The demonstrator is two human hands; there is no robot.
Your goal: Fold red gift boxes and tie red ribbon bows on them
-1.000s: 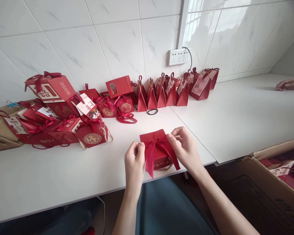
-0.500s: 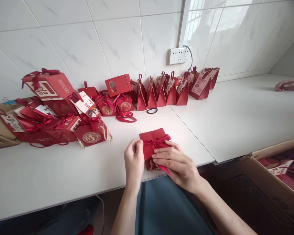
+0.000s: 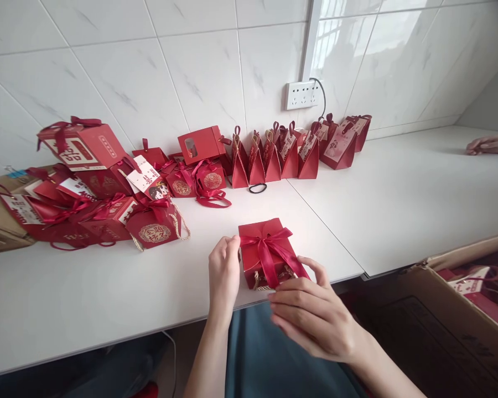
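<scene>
White marble-look tiles back a white table (image 3: 108, 287) that runs the width of the view. A red gift box (image 3: 262, 251) sits near the table's 6 o'clock edge, with a ribbon bow (image 3: 269, 246) tied across its top and a gold rope handle at its near side.

The left hand (image 3: 224, 273) is at the box's 9 o'clock side, its fingertips pinched together on the bow's left loop. The right hand (image 3: 311, 315) is at the box's 5 o'clock corner with fingers stretched long and loose. Its thumb lies beside a ribbon tail, and I cannot tell whether it grips that tail.

A heap of red boxes (image 3: 108, 188) fills the table at 9 to 10 o'clock. Pointed red boxes (image 3: 274, 157) stand in a row along the wall at 12 o'clock, and a black hair tie (image 3: 258, 188) lies just in front of them. Another person's hand (image 3: 489, 145) rests on the table at 3 o'clock, well apart. An open carton (image 3: 460, 309) stands off the table at 4 o'clock.
</scene>
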